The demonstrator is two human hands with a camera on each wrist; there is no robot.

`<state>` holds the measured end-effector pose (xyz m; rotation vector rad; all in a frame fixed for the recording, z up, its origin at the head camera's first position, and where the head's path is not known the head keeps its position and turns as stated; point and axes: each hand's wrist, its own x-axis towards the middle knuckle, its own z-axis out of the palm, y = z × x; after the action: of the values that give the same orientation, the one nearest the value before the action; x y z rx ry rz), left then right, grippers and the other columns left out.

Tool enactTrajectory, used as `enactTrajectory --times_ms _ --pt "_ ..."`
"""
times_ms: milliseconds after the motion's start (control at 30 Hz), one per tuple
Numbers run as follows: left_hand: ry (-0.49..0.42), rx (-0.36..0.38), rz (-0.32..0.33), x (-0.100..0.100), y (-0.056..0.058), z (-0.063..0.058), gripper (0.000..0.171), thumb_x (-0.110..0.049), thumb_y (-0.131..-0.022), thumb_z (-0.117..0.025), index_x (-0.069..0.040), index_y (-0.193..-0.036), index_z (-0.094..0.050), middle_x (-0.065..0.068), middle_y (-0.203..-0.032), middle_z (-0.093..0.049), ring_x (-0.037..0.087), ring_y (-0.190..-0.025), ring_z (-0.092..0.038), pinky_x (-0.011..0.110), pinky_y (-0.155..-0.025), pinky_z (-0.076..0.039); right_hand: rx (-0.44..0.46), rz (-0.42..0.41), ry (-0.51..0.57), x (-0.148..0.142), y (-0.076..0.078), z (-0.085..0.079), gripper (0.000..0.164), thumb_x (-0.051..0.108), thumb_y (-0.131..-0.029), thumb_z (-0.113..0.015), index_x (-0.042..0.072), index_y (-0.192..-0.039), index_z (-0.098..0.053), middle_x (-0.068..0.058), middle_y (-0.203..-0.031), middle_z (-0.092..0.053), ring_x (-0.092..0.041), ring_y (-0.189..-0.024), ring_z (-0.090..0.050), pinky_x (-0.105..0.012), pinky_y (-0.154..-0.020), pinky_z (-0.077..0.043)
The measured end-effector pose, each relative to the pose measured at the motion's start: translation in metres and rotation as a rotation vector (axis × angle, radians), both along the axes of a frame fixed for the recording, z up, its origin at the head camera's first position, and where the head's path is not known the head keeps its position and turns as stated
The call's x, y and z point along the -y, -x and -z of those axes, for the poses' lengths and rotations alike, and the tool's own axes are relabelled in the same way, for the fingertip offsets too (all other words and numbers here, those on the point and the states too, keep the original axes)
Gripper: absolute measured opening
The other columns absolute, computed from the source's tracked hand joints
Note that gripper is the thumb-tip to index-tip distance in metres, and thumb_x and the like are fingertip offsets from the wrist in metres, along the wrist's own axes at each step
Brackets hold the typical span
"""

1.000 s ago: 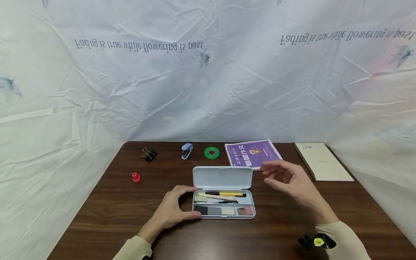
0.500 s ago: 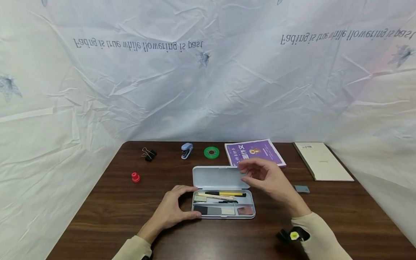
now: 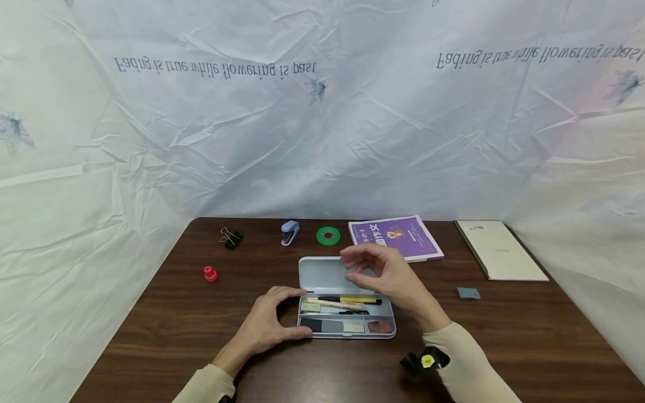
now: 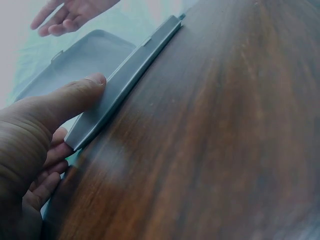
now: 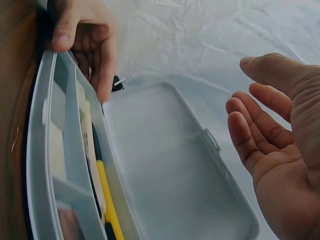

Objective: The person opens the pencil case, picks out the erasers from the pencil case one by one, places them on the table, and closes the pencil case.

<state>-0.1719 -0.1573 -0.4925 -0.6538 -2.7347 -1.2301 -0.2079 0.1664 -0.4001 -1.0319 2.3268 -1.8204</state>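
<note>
L hand (image 3: 267, 322) pinching pencil case (image 5: 38, 150) – R hand (image 3: 388, 275) loosely spread nr lid (image 3: 322, 274).

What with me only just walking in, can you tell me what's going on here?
A person's left hand grips the left end of an open pencil case on the table, thumb at the front. The right hand is in the air by the open lid, holding nothing. A yellow-and-black pen lies in the case, and a small grey-blue block lies on the table to the right.
</note>
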Motion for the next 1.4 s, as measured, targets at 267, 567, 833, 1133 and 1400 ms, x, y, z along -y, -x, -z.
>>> enactTrajectory --times_ms 267,567,833,1133,1400 --pt "0.002 -0.009 0.007 0.000 0.000 0.000 0.077 -0.061 -0.078 -0.099 -0.029 -0.143 -0.073 -0.008 -0.141 -0.071 0.020 -0.137 -0.064 0.055 -0.116 -0.052 -0.034 -0.058 0.011 0.025 0.003 0.002 0.039 0.001 -0.099 -0.082 -0.003 -0.137 -0.071 -0.028 -0.124 -0.073 -0.034 -0.110 -0.072 -0.032 -0.094 -0.063" --pt "-0.004 -0.042 0.007 0.002 0.002 0.000 0.077 -0.059 -0.077 -0.101 -0.027 -0.142 -0.074 -0.007 -0.140 -0.072 0.019 -0.135 -0.065 0.053 -0.115 -0.053 -0.031 -0.065 -0.085 0.049 0.002 0.015 0.040 0.010 -0.100 -0.085 0.003 -0.138 -0.074 -0.018 -0.125 -0.077 -0.023 -0.102 -0.072 -0.036 -0.090 -0.063" --pt "-0.007 -0.064 0.016 0.002 0.001 0.001 0.077 -0.058 -0.077 -0.101 -0.025 -0.141 -0.075 -0.007 -0.139 -0.073 0.019 -0.135 -0.065 0.053 -0.114 -0.054 -0.056 -0.098 -0.162 0.062 0.005 0.040 0.034 0.011 -0.099 -0.086 0.004 -0.131 -0.077 -0.013 -0.115 -0.079 -0.015 -0.094 -0.072 -0.031 -0.082 -0.063" --pt "-0.017 -0.055 0.020 0.002 0.001 0.002 0.077 -0.058 -0.078 -0.100 -0.024 -0.142 -0.074 -0.007 -0.140 -0.072 0.019 -0.136 -0.064 0.053 -0.114 -0.054 -0.049 -0.090 -0.309 0.066 0.007 0.051 0.030 0.009 -0.097 -0.087 0.006 -0.126 -0.079 -0.007 -0.102 -0.077 -0.011 -0.089 -0.071 -0.029 -0.079 -0.063" --pt "-0.026 -0.047 0.029 0.001 0.002 0.001 0.075 -0.057 -0.078 -0.100 -0.027 -0.142 -0.074 -0.010 -0.140 -0.072 0.019 -0.137 -0.064 0.053 -0.115 -0.054 -0.156 -0.081 -0.424 0.066 0.008 0.053 0.025 0.005 -0.096 -0.088 0.006 -0.119 -0.079 -0.003 -0.099 -0.075 -0.011 -0.087 -0.071 -0.026 -0.079 -0.062"
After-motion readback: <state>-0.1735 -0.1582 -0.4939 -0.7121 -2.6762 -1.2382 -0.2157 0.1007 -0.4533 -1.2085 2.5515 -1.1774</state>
